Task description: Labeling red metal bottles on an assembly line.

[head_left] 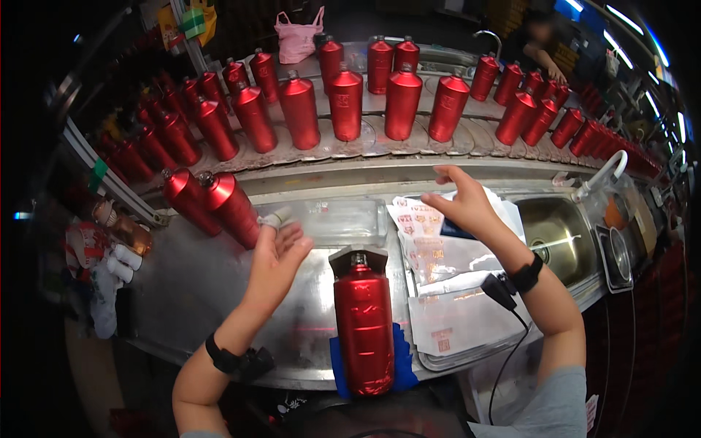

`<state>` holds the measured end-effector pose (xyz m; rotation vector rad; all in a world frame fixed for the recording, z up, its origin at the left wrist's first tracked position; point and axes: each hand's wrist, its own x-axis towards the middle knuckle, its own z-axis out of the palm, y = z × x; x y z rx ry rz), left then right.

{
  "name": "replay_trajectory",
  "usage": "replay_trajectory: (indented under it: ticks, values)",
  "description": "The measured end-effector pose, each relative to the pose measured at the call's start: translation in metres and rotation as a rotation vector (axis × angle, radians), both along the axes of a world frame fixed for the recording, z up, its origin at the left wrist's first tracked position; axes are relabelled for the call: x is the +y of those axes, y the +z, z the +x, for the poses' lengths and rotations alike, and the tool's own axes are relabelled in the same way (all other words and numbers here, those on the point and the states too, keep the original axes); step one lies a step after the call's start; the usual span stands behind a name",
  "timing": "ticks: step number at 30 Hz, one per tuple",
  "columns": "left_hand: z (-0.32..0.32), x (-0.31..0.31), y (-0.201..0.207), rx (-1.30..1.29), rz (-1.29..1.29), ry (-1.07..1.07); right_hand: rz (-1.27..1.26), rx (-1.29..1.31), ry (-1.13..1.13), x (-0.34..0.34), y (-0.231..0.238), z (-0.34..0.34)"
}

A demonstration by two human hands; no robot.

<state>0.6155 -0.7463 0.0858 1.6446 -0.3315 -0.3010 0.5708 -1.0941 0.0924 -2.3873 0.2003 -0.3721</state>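
Note:
A glossy metallic red bottle (pixel 364 314) lies in front of me, its neck pointing away and resting at a dark notched holder (pixel 376 260); blue material (pixel 403 361) shows beneath it. To its upper left is my left hand (pixel 279 252), open, fingers apart, with a white wrap on one finger. That hand is close beside a red bottle (pixel 231 204), and another red bottle (pixel 188 198) stands behind that one. My right hand (pixel 466 206) hovers over white sheets printed with red-gold decals (pixel 420 244). Its thumb and fingers are apart, holding nothing visible. A small dark blue item under its wrist is partly hidden.
Across the back, a curved conveyor (pixel 328 162) carries many red bottles. A shallow clear tray (pixel 343 219) lies before it. Right of the sheets is a steel sink (pixel 558 237) with a white faucet (pixel 610 171). A person (pixel 540 55) is at the far right.

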Motion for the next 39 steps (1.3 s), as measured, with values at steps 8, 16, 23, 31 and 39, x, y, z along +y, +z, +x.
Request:
replay_trajectory:
  ticks: [8, 16, 23, 31, 39]
  values:
    - [0.108, -0.052, 0.009, -0.176, 0.064, 0.099, -0.268, -0.048, -0.090, -0.009, 0.022, 0.148]
    - [0.220, -0.132, 0.023, -0.380, 0.272, 0.317, -0.291, -0.040, -0.279, -0.019, 0.043, 0.259]
    - [0.265, -0.217, 0.026, -0.528, 0.320, 0.365, -0.246, 0.060, -0.368, -0.054, 0.021, 0.269]
    - [0.299, -0.289, -0.003, -0.635, 0.303, 0.315, -0.300, 0.038, -0.368, -0.096, 0.005, 0.273]
    - [0.257, -0.305, -0.008, -0.657, 0.087, 0.389, -0.352, 0.000, -0.373, -0.141, 0.001, 0.258]
